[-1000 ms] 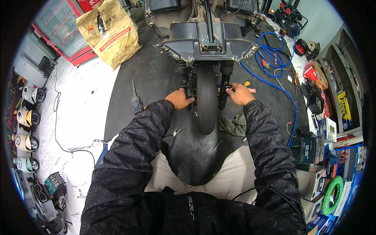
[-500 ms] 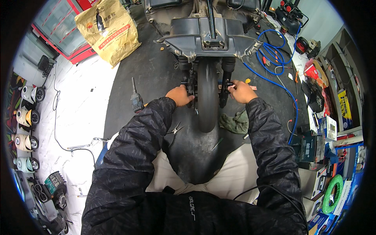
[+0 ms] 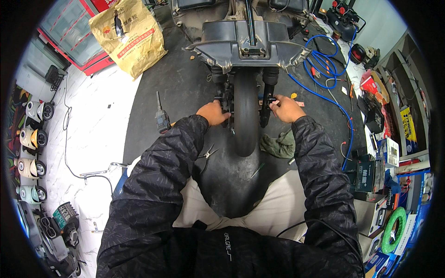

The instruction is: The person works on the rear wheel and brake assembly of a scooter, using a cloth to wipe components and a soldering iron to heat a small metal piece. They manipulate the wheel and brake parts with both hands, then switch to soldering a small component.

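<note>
1. Location: The scooter front wheel [image 3: 245, 116] stands between the left fork leg [image 3: 223, 91] and right fork leg [image 3: 269, 83], well inside the side edges of the black floor mat [image 3: 153, 88].
2. Hands: The left hand [image 3: 212, 113] curls around the lower left fork leg; the right hand [image 3: 287, 110] pinches a dark stub [image 3: 273, 98] at the right fork leg.
3. Handling: Expect a heavy wheel, grippy rubber and stiff legs. Hold both legs low.
4. Edges: The plastic panel [image 3: 227, 34] overhead has ragged, probably brittle margins.
5. Room: Widest toward the mat's left edge; pliers [image 3: 208, 153] and a rag [image 3: 279, 145] lie nearby.
</note>
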{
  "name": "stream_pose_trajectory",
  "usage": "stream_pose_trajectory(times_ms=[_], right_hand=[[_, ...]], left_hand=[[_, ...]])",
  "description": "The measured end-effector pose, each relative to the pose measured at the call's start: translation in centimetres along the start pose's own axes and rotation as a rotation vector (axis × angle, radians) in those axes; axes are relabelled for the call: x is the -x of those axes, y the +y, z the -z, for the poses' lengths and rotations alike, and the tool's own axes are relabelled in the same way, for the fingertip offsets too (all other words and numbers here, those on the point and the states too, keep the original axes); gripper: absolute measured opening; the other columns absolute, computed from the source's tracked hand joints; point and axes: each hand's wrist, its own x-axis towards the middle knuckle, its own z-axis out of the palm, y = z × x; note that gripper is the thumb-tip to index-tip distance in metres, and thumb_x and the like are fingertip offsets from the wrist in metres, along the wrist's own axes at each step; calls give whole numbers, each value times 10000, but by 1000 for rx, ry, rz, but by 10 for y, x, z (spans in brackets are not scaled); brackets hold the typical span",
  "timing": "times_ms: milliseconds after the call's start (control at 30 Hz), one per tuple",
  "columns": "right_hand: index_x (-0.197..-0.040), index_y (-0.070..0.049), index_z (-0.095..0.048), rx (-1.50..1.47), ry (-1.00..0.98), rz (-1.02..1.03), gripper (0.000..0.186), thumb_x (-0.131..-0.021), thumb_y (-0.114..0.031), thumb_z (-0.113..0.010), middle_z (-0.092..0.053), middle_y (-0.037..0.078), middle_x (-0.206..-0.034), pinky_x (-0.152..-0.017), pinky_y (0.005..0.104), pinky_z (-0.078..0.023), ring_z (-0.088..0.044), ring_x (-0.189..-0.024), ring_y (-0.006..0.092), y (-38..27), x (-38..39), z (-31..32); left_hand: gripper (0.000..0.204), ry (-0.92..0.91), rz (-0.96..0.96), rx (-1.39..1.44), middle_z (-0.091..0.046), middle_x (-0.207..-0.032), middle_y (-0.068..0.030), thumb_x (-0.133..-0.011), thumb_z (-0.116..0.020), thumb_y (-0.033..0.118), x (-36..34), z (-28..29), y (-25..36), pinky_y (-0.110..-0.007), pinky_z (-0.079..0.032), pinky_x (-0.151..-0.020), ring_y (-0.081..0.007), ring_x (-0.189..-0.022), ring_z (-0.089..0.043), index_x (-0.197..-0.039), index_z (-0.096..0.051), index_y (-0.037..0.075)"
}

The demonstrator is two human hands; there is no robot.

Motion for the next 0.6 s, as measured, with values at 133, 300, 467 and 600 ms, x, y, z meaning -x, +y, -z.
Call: stream_pose_trajectory(times_ms=[133,300,467,600], right_hand=[[-1251,42,-694,-5,16,3,474,-969,-339,-698,-748,303,-1099,-973,501,-541,-707,-1092,471,1,1,-1],[-1279,37,-687,-8,10,14,485,-968,-334,-702,-749,297,-1105,-975,497,-543,-708,-1096,467,0,1,0],[-1291,31,-685,-12,7,20,485,-970,-332,-699,-749,294,-1108,-977,497,-542,-706,-1099,467,-1,1,0],[-1289,32,-684,-3,0,9,485,-977,-339,-689,-745,299,-1120,-985,498,-537,-700,-1111,470,-2,2,1]], left_hand=[[808,6,1,4,-721,-1119,-355,-938,-709,569,0,0,0,-502,-559,-965,-482,-1104,-708,-1227,-580,-175],[768,12,19,-6,-729,-1122,-332,-935,-724,531,-1,0,1,-508,-562,-975,-469,-1098,-716,-1256,-585,-153],[762,0,30,4,-728,-1136,-332,-933,-727,528,-2,0,1,-509,-560,-979,-468,-1109,-713,-1261,-590,-146],[753,-1,34,10,-728,-1146,-329,-938,-724,528,-2,-1,1,-506,-559,-982,-466,-1118,-711,-1260,-592,-140]])
